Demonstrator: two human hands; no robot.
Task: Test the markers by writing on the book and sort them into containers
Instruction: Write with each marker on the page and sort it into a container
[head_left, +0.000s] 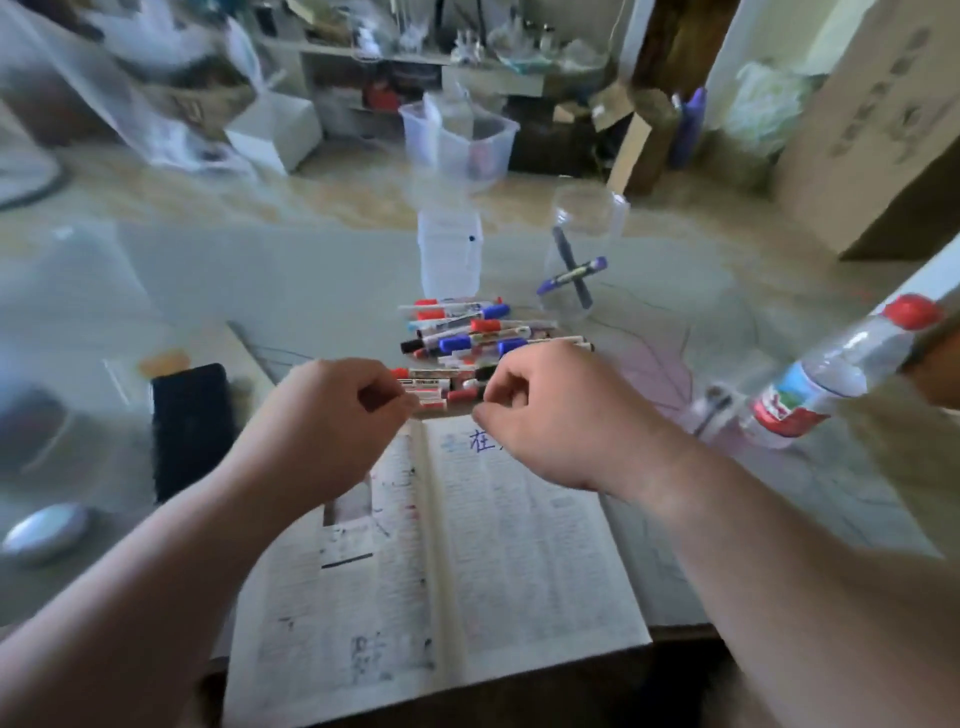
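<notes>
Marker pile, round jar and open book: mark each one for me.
marker pile (470, 340), head view, middle of the heap.
round jar (592, 210), head view, clear upper wall.
open book (524, 561), head view, right-hand page.

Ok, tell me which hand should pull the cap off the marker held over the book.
Right, most likely. The right hand has its fingers at the red cap of the marker, while the left hand pinches the white barrel end and can steady it above the book.

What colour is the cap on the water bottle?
The bottle cap is red, seen at right in the head view.
</notes>
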